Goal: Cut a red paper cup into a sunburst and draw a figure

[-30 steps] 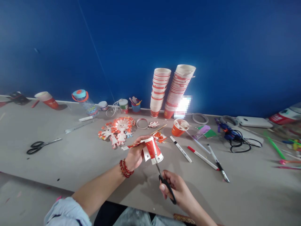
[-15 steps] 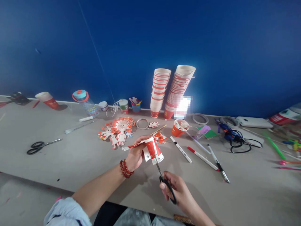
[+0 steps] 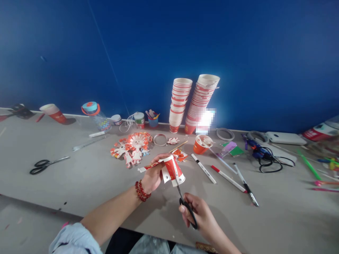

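Observation:
My left hand (image 3: 153, 175) is closed around a red and white paper cup (image 3: 172, 168), tilted above the table, its side cut into strips that splay out to the left. My right hand (image 3: 199, 211) grips the black handles of a pair of scissors (image 3: 188, 212). Their blades reach up to the cup and lie against its cut side; the tips are partly lost against the paper. Just beyond the cup lie small orange and red paper scraps (image 3: 180, 154). Left of them rest several painted paper figures (image 3: 137, 143) with fringed orange edges.
Two tall stacks of paper cups, a left stack (image 3: 180, 104) and a right stack (image 3: 201, 98), lean near the blue wall. A small orange cup (image 3: 201, 145) holds scraps. Markers (image 3: 203, 168) lie to the right, a second pair of scissors (image 3: 49, 164) to the left. A blue glue gun (image 3: 261, 151) sits farther right.
The scissors and my right hand have shifted very slightly to the left. My left hand still holds the cup in nearly the same place.

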`<state>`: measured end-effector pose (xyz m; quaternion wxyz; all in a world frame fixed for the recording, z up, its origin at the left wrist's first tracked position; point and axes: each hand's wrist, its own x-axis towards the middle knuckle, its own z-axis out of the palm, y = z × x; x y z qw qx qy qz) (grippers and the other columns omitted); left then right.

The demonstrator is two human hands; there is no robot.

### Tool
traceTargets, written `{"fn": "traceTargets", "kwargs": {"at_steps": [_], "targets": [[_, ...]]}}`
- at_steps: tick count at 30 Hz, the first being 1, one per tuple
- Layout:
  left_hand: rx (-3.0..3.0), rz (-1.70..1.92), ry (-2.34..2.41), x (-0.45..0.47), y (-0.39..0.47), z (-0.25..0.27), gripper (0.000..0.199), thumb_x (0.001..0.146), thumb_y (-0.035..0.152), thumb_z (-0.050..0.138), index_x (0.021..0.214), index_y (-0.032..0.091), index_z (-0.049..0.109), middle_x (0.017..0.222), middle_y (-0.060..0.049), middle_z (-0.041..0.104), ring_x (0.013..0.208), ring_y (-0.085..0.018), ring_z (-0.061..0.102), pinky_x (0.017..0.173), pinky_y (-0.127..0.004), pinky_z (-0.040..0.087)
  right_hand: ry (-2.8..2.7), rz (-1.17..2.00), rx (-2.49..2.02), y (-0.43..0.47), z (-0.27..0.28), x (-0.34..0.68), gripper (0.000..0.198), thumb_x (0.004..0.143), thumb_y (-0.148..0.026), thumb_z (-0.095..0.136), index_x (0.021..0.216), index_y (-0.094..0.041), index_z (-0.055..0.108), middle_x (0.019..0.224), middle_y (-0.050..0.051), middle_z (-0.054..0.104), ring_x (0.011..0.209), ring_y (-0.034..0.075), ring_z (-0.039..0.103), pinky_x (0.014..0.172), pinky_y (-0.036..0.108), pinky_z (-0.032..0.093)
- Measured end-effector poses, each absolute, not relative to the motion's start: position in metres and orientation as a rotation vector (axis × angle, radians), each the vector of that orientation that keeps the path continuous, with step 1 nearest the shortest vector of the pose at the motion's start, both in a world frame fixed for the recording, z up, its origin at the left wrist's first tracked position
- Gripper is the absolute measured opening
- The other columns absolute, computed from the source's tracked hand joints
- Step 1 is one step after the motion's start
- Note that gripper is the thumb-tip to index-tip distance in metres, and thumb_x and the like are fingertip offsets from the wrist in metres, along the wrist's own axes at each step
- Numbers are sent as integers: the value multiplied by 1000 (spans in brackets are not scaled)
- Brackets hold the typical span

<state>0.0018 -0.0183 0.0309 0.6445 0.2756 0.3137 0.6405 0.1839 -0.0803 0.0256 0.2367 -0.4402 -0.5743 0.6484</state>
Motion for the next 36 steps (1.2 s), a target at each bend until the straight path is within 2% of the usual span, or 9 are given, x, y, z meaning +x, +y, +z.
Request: {"fn": "traceTargets", "kwargs": {"at_steps": [3, 8, 13, 16, 24, 28, 36], "targets": [[630, 1463, 715, 2, -18, 30, 22, 72, 25, 75, 92, 18, 72, 104, -9, 73, 95, -28, 68, 81, -39, 52, -1579, 1780, -1211, -80, 26, 183, 58, 71, -76, 60, 63, -24, 35, 42, -7, 45, 39, 8, 40, 44, 22, 26], [640, 1467, 712, 3, -18, 32, 21, 71, 25, 76, 91, 17, 73, 105, -10, 73, 88, -26, 69, 79, -38, 52, -1616, 1744, -1246, -80, 26, 183, 58, 73, -76, 56, 62, -24, 35, 40, -7, 43, 37, 8, 36, 44, 22, 25], [686, 1499, 647, 4, -20, 32, 14, 71, 24, 77, 84, 19, 73, 108, -8, 72, 102, -29, 66, 88, -41, 50, -1644, 1731, -1218, -78, 28, 182, 59, 72, -79, 55, 62, -24, 34, 40, -6, 45, 38, 9, 41, 45, 23, 26], [702, 1503, 663, 4, -20, 30, 13, 73, 24, 76, 85, 19, 73, 110, -8, 71, 104, -29, 65, 92, -43, 49, -1657, 1709, -1243, -78, 27, 182, 59, 72, -79, 54, 62, -24, 35, 40, -7, 45, 38, 9, 41, 45, 23, 26], [746, 1486, 666, 4, -23, 32, 11, 75, 24, 75, 86, 20, 75, 118, -8, 67, 115, -33, 59, 96, -43, 47, -1649, 1721, -1227, -76, 26, 180, 59, 71, -77, 58, 62, -24, 34, 41, -7, 44, 38, 10, 43, 44, 22, 27], [774, 1497, 665, 4, -24, 33, 12, 76, 26, 74, 88, 21, 76, 119, -9, 66, 116, -34, 57, 96, -44, 47, -1651, 1703, -1251, -74, 27, 179, 59, 72, -79, 55, 63, -24, 36, 40, -7, 45, 37, 8, 39, 44, 22, 26], [863, 1492, 661, 4, -24, 29, 13, 79, 27, 73, 90, 22, 76, 113, -9, 68, 123, -35, 53, 96, -46, 47, -1623, 1711, -1203, -72, 25, 177, 59, 71, -77, 59, 63, -23, 36, 41, -7, 44, 37, 9, 43, 44, 22, 27]]}}
